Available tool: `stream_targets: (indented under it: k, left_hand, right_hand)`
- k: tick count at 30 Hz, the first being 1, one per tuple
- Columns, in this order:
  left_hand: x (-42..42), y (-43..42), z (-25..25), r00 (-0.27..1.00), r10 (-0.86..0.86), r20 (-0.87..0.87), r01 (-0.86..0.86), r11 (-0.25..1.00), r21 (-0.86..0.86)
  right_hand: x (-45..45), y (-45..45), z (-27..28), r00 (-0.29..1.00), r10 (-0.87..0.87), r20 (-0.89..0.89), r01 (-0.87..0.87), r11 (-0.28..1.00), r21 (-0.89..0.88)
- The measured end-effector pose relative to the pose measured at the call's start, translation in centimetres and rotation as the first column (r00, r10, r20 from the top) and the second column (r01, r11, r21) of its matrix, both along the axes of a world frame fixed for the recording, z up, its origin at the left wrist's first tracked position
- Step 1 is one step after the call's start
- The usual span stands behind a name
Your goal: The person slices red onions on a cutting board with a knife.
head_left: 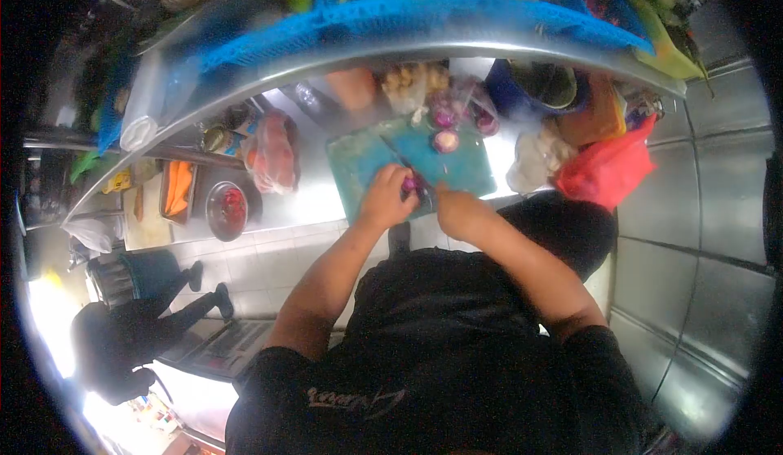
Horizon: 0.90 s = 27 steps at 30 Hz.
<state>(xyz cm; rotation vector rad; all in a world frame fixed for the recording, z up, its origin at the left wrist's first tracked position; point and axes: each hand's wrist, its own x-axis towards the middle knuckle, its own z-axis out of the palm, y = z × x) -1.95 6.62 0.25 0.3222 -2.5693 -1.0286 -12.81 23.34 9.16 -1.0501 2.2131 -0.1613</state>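
My left hand (387, 199) is closed around a purple-red onion (409, 184), pressed to the green cutting board (359, 160) near its front edge. Beside it, my right hand (465, 214) is a fist around what looks like a knife; the handle is hidden. A dark, blurred blade (425, 200) shows between the two hands, close to the onion. Farther back on the board sits an onion piece (445, 141) with a pale face up. Behind that, at the board's back edge, a clear bag (463, 100) holds more purple onions.
Overhead runs a steel shelf edge (342, 57) with blue crates (424, 15). A bag of yellowish pieces (408, 86), a dark blue bowl (534, 88) and a red bag (608, 165) surround the board. Leftward are a bowl of red pieces (228, 210) and another person (114, 341).
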Motion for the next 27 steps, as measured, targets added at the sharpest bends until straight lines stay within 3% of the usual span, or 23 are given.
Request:
stream_targets:
  k: [6,7,9,13,16,20,23,27]
  left_hand:
    - [-0.3,-0.2,0.6,1.0,-0.002,0.013,0.002,1.0,0.0]
    - [-0.4,-0.2,0.5,1.0,0.003,0.011,-0.003,1.0,-0.007]
    - [-0.3,-0.1,0.3,1.0,0.007,0.001,-0.007,1.0,-0.005]
    - [-0.2,0.0,-0.4,1.0,0.016,0.018,-0.016,1.0,-0.004]
    - [-0.3,0.0,-0.7,1.0,0.019,0.01,-0.019,1.0,-0.012]
    - [-0.5,-0.3,-0.7,1.0,0.001,0.029,-0.001,1.0,0.009]
    - [-0.3,-0.3,0.4,0.997,-0.011,0.082,0.009,1.0,0.026]
    - [-0.2,0.1,-0.7,1.0,0.02,0.001,-0.02,1.0,0.01]
  right_hand:
    - [0.7,-0.5,-3.3,0.998,-0.069,0.012,0.07,0.994,-0.087]
    - [0.2,-0.9,-3.0,0.997,-0.073,0.033,0.077,0.989,-0.128]
    - [-1.2,-1.3,-1.8,0.999,0.02,0.032,-0.019,0.999,-0.027]
    - [-0.6,-0.1,4.7,0.994,0.095,0.058,-0.096,0.995,0.006]
    - [1.1,0.6,-1.2,0.998,-0.055,0.006,0.055,0.997,0.049]
    - [0.4,-0.4,-4.2,0.999,-0.038,0.003,0.038,0.999,0.0]
    - [-1.1,-1.3,-1.6,0.999,0.048,-0.009,-0.049,0.996,-0.079]
    - [-1.1,0.1,0.4,0.995,0.098,0.004,-0.097,0.992,-0.084]
